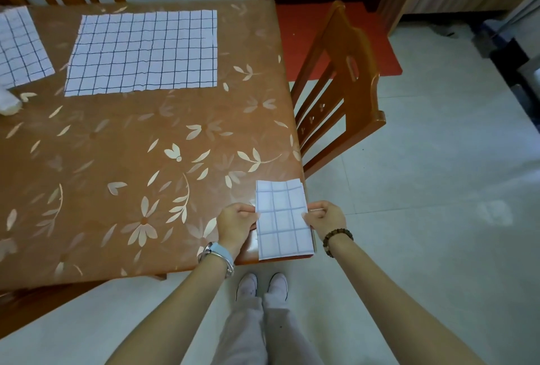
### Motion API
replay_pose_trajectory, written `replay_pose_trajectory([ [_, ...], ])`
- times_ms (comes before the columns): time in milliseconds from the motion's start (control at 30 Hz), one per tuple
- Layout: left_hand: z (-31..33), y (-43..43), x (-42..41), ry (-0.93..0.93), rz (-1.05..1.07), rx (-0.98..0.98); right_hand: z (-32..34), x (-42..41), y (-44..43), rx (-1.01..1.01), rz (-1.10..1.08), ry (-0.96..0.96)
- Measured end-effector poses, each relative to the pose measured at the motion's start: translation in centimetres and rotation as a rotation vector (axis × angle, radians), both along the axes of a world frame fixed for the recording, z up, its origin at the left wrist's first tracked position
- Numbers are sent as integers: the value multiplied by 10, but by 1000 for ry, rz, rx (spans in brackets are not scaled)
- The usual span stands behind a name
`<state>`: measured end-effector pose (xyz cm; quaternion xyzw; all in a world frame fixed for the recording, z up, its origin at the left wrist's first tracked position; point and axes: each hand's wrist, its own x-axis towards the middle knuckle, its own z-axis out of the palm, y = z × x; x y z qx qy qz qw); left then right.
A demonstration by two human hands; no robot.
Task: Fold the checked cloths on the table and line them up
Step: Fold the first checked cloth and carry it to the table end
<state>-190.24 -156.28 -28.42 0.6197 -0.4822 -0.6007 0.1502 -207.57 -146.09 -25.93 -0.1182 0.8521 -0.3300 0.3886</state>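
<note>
Brown floral table (117, 160), big unfolded checked cloth (143, 51) flat at far side, another cloth (20, 46) at far left. Folded cloth (282, 220) at near right corner, pinched at both side edges by left hand (237, 223) and right hand (324, 218). Light, limp, likely slides; best held by edges.

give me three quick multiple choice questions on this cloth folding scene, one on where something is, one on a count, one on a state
1. Where does the folded cloth lie on the table?
A. at its near right corner
B. in its middle
C. on the chair

2. How many checked cloths are in view?
A. one
B. three
C. five

3. What state is the large cloth at the far side in?
A. rolled up
B. spread flat, unfolded
C. hanging off the edge

Answers:
1. A, it sits at the corner nearest the person, pinched between the left hand and the right hand.
2. B, the folded one, the large one, and a cut-off cloth at the left edge.
3. B, its whole grid shows flat.
</note>
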Motion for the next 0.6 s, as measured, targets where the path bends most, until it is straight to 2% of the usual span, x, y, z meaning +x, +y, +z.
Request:
replay_pose_trajectory([
  [400, 0, 7, -5, -142, -66, -219, -11, -1, -5, 14, 33, 58],
  [500, 5, 12, -3, -161, -121, -383, -9, -1, -2, 5, 85, 114],
  [600, 5, 18, 4, -248, -347, -683, -9, 0, 4, -9, 270, 342],
])
